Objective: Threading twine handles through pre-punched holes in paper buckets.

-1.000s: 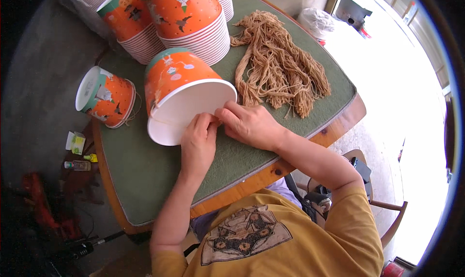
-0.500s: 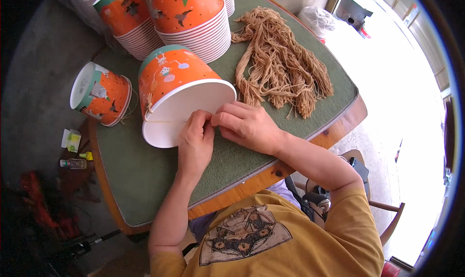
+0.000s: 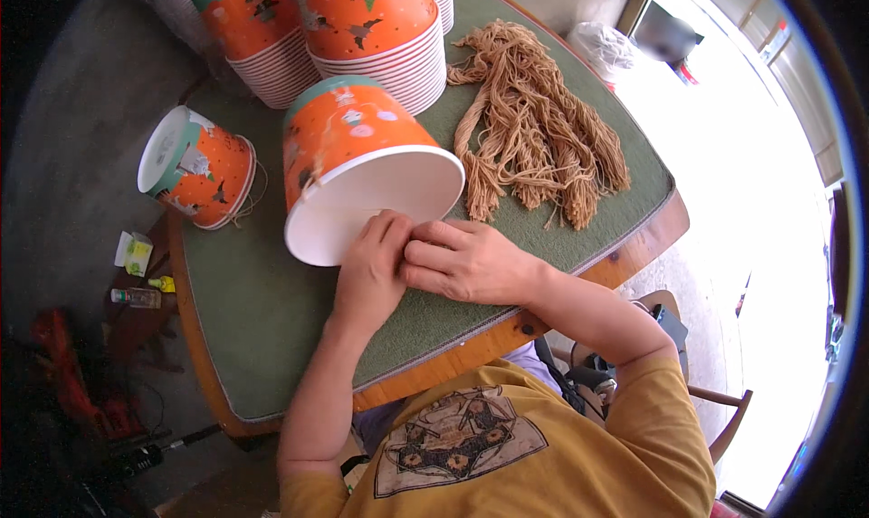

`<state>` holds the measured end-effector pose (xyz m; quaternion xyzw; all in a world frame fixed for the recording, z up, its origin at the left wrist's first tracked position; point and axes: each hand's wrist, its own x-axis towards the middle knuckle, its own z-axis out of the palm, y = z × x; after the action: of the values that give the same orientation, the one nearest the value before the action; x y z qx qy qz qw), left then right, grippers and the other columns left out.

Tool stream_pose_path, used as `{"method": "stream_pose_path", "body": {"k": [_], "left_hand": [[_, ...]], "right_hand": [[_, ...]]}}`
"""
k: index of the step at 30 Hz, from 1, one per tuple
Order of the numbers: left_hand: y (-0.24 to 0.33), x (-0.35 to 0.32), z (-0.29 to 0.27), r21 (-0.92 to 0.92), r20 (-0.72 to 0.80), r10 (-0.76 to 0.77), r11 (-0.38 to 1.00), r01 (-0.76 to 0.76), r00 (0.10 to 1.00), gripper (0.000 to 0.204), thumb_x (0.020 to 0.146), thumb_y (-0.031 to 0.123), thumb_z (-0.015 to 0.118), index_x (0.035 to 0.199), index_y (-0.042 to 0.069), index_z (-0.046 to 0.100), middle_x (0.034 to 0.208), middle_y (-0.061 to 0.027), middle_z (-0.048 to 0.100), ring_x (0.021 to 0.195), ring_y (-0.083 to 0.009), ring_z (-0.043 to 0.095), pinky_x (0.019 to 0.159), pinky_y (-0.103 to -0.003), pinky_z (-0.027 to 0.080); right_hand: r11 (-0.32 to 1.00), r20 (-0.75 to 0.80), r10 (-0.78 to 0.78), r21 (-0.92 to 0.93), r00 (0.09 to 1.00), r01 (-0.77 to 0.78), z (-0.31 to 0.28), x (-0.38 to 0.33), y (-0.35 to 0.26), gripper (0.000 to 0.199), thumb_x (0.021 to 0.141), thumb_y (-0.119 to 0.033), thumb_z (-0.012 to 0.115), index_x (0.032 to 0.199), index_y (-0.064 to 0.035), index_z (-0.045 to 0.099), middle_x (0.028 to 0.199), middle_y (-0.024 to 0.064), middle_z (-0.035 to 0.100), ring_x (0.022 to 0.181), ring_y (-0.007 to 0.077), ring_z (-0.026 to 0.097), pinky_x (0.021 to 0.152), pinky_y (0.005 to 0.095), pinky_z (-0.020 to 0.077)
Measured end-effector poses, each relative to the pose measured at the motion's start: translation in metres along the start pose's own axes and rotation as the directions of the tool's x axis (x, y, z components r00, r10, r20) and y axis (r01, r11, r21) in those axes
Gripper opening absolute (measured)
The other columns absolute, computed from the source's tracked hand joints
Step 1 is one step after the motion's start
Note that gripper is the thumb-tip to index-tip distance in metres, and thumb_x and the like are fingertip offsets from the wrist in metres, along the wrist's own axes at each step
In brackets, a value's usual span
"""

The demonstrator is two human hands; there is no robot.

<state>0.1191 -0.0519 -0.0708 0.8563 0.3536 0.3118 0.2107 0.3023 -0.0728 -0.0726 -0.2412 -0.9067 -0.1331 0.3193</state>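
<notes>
Tabletop (image 3: pixel 258 337); stacked buckets (image 3: pixel 376 61) cropped; tilted bucket (image 3: pixel 362 138); fingers (image 3: pixel 433 257) curled; grip hidden

Worktop (image 3: pixel 253 355): green cloth over wood, rounded corner. Beyond its left edge, lower down: small white-and-yellow-green box (image 3: pixel 135 254), little yellow object (image 3: pixel 163 284), capped bottle (image 3: pixel 136 298) lying sideways. Below, red object (image 3: pixel 68 373) in shadow, kind unclear. Right: wooden chair (image 3: pixel 735 420), dark item (image 3: pixel 671 326) on it. Far side: white plastic bag (image 3: pixel 602 47).

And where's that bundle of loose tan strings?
In the head view, the bundle of tan strings lies on the green-topped wooden table, right of the large tilted orange bucket and beyond the right hand.
</notes>
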Motion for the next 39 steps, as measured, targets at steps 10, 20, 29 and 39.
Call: {"method": "stream_pose_path", "body": {"k": [10,20,29,39], "left_hand": [[-0.006,0.001,-0.003,-0.089,-0.018,-0.085,0.993,0.083,0.996,0.015,0.086,-0.004,0.058,0.098,0.003,0.056,0.093,-0.0153,0.061,0.089,-0.0397,0.061,0.074,-0.047,0.048],[-0.015,0.000,-0.004,-0.222,0.000,-0.194,0.957,0.189,0.981,0.008,0.093,0.002,0.059,0.101,0.002,0.057,0.090,-0.0117,0.064,0.080,-0.0250,0.065,0.072,-0.035,0.051],[-0.017,0.005,-0.001,-0.434,0.090,-0.413,0.802,0.409,0.906,0.013,0.096,0.006,0.058,0.108,0.002,0.059,0.086,-0.0042,0.065,0.077,-0.0107,0.059,0.073,-0.029,0.050],[-0.018,0.006,0.003,-0.459,0.071,-0.480,0.763,0.456,0.875,0.007,0.098,0.005,0.055,0.102,0.000,0.057,0.080,-0.0033,0.060,0.074,-0.0084,0.056,0.069,-0.026,0.049]], "right_hand": [[0.827,0.124,0.430,0.344,0.894,-0.445,-0.005,-0.006,-0.004,0.020,0.083,-0.011,0.065,0.101,-0.0076,0.058,0.100,0.0098,0.050,0.083,0.0286,0.061,0.068,0.0381,0.0540],[0.918,0.049,0.361,0.159,0.931,-0.364,0.003,-0.005,0.000,0.029,0.073,-0.007,0.070,0.100,-0.0084,0.059,0.092,0.0059,0.052,0.078,0.0226,0.060,0.063,0.0337,0.0556],[0.920,-0.050,0.390,-0.015,0.919,-0.391,0.015,-0.003,-0.003,0.033,0.075,-0.015,0.072,0.106,-0.0073,0.063,0.091,0.0046,0.052,0.078,0.0192,0.059,0.060,0.0326,0.0529],[0.823,0.003,0.566,0.063,0.825,-0.565,0.024,0.004,-0.008,0.021,0.080,-0.020,0.071,0.096,-0.0096,0.063,0.090,0.0062,0.054,0.082,0.0233,0.062,0.065,0.0359,0.0548]]}}
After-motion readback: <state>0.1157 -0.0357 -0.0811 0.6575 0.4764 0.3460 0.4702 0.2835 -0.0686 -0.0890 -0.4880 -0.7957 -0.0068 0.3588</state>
